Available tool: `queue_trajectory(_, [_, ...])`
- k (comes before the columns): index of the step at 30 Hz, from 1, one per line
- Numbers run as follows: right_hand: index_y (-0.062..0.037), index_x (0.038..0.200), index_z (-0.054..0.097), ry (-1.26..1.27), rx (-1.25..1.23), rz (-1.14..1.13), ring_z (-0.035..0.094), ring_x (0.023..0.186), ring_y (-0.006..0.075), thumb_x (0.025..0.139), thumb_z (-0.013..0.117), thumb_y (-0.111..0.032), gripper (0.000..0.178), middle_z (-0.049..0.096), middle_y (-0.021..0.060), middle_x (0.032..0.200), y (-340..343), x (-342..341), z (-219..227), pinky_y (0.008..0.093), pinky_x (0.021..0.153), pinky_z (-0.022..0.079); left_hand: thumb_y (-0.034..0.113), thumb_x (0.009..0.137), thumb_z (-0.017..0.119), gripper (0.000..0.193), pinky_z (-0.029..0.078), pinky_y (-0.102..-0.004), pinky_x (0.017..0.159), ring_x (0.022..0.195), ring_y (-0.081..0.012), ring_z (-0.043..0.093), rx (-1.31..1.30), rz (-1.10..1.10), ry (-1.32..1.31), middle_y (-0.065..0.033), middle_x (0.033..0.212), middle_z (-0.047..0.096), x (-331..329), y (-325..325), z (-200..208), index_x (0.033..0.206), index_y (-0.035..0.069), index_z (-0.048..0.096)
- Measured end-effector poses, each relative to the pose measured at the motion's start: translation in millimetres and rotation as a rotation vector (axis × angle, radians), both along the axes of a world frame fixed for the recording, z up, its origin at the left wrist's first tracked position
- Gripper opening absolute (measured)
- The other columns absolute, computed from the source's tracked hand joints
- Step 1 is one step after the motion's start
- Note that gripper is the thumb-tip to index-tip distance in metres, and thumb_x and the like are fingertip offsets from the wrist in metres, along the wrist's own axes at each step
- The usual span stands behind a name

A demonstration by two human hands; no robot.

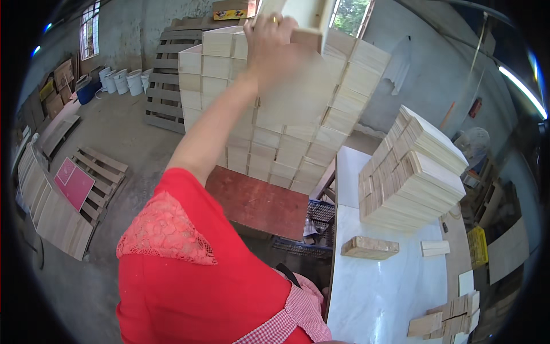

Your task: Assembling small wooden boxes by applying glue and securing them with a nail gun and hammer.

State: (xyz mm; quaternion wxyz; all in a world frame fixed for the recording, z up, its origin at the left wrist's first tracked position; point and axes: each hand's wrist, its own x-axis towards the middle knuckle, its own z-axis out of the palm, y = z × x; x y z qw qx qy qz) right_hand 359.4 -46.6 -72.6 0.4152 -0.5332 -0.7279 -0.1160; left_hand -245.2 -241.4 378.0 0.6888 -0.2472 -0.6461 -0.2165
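Note:
My left arm, in a red sleeve, reaches up and away over a tall stack of pale wooden boxes [272, 140]. At the top of the view my left hand [269, 37], with a ring on one finger, is closed on the edge of a pale wooden box [306, 12]. That box is tilted above the stack and partly cut off by the picture's upper edge. A blurred patch beside the hand hides part of the stack. My right hand is not in view.
A reddish-brown board [258, 198] lies before the stack. On the right, a white-topped table [366, 298] carries piles of thin wooden boards [412, 189] and a wooden block [370, 247]. Pallets [163, 86] lean behind the stack; white buckets [120, 82] stand at far left.

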Motion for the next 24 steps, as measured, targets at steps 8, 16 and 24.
queue_trajectory(8, [0.0039, 0.092, 0.066, -0.020, 0.021, 0.004, 0.059, 0.082, 0.0434, 0.078, 0.062, -0.013, 0.022, 0.064, 0.0238, 0.089, -1, -3, 3, 0.0532, 0.078, 0.048, 0.020, 0.070, 0.066, 0.063, 0.033, -0.0572, 0.105, 0.131, -0.0398, 0.041, -0.027, 0.124, -0.353, -0.0256, 0.134, 0.049, -146, -23, 54, 0.127, -0.002, 0.051])
queue_trajectory(16, [0.0041, 0.098, 0.065, -0.045, 0.019, 0.056, 0.058, 0.088, 0.0427, 0.081, 0.062, -0.014, 0.025, 0.063, 0.0241, 0.094, 8, -27, 0, 0.0524, 0.082, 0.046, 0.012, 0.073, 0.060, 0.052, 0.034, -0.0502, 0.106, 0.128, -0.0401, 0.043, 0.038, 0.294, -0.228, -0.0264, 0.134, 0.049, -183, -194, 46, 0.123, -0.003, 0.055])
queue_trajectory(24, [0.0044, 0.104, 0.063, -0.087, -0.058, 0.069, 0.057, 0.094, 0.0420, 0.083, 0.061, -0.015, 0.029, 0.063, 0.0243, 0.100, 15, -46, -10, 0.0516, 0.087, 0.045, 0.005, 0.078, 0.053, 0.041, 0.036, -0.0500, 0.106, 0.126, -0.0419, 0.044, 0.241, 0.503, -0.326, -0.0267, 0.127, 0.054, -236, -310, 9, 0.118, -0.004, 0.058])
